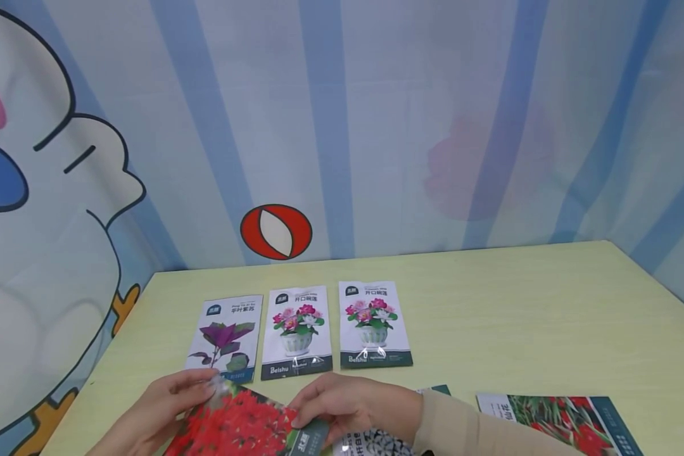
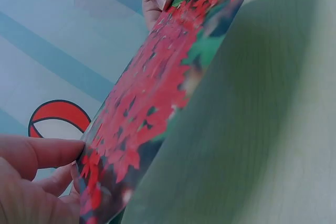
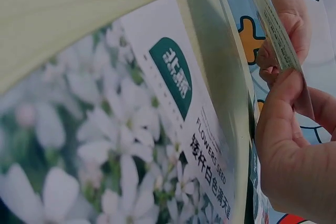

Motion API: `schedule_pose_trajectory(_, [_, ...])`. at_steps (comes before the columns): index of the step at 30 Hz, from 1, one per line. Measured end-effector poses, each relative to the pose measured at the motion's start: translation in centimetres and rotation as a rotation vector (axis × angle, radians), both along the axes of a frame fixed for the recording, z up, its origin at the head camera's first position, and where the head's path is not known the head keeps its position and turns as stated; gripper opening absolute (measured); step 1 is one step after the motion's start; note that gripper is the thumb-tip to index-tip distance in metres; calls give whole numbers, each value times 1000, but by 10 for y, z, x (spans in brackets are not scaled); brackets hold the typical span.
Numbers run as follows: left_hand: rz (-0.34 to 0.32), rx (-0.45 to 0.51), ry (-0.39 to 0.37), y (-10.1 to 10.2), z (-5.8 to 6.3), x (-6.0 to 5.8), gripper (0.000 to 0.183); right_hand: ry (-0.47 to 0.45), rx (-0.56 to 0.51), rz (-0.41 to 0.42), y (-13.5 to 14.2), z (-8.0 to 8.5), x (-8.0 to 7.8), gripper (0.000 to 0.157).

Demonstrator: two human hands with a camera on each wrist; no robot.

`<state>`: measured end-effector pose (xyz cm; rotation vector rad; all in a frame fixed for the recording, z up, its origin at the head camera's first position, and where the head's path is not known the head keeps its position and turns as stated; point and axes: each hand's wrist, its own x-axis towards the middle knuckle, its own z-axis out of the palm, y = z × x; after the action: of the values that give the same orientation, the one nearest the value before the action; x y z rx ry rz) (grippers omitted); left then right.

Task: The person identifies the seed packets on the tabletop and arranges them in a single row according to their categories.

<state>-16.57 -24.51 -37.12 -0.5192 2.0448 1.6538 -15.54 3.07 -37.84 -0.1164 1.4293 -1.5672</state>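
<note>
A seed packet with red flowers point(image 1: 242, 423) is held between both hands near the front of the table. My left hand point(image 1: 168, 405) pinches its left end between thumb and fingers, as the left wrist view also shows. At the packet's dark green end, my right hand point(image 1: 348, 405) grips the edge with the thumb on top. In the right wrist view the packet point(image 3: 281, 38) appears nearly edge-on between the two hands. Beneath the right forearm lies a packet with white flowers point(image 3: 121, 135), largely hidden in the head view.
Farther back lie a packet with a purple-leaved plant point(image 1: 225, 335) and two potted-lotus packets, one in the middle point(image 1: 297, 332) and one to its right point(image 1: 374, 324). Another red-flower packet point(image 1: 564, 424) lies front right on the pale yellow table point(image 1: 519, 316). A printed curtain point(image 1: 387, 126) stands behind.
</note>
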Motion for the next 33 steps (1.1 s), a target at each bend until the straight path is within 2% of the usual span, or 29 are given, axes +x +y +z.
schedule_pose_trajectory(5, [17, 45, 23, 9, 2, -2, 59, 4, -18, 7, 0, 1, -1, 29])
schedule_pose_trajectory(9, [11, 42, 41, 18, 3, -3, 54, 19, -25, 6, 0, 1, -2, 30])
schedule_pose_trajectory(17, [-52, 54, 86, 33, 7, -5, 50, 34, -32, -34, 2, 4, -4, 21])
schedule_pose_trajectory(22, [-96, 67, 85, 34, 9, -5, 48, 27, -62, -32, 10, 5, -8, 13])
schedule_pose_trajectory(27, [-150, 64, 81, 35, 11, -7, 47, 41, -72, -81, 21, 6, -11, 12])
schedule_pose_trajectory(30, [-152, 105, 77, 36, 11, -7, 43, 60, -68, -125, 27, 7, -13, 12])
schedule_pose_trajectory(33, [-141, 208, 75, 38, 11, -9, 32, 77, -64, -177, 34, 8, -14, 11])
